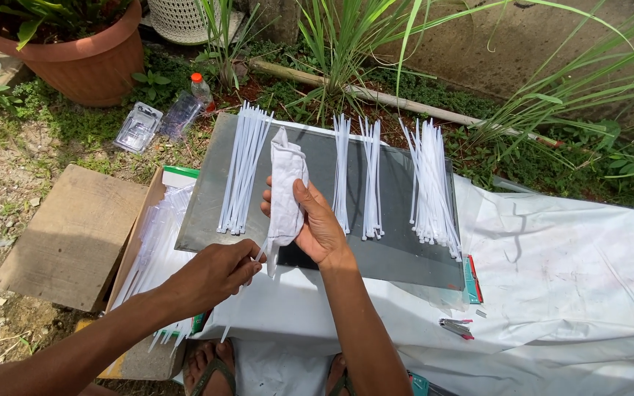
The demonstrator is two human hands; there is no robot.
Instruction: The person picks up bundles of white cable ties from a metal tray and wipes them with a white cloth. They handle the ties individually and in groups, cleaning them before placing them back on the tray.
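Right hand [317,224] fingers closed around a white packet [286,194] held upright over the grey board [398,253]. Left hand [218,273] fingers pinch a tie at the packet's lower end. Judged midway: four groups of white cable ties [242,172] lie sorted on the board; more packets wait in the cardboard box [152,249]. Bench draped in white sheet [574,293]. Outdoors: terracotta pot [75,59], grass, bare soil.

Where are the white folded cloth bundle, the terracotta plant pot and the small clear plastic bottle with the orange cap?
white folded cloth bundle [285,192], head view, middle of the fabric.
terracotta plant pot [89,62], head view, outer wall.
small clear plastic bottle with the orange cap [200,89], head view, bottle body.
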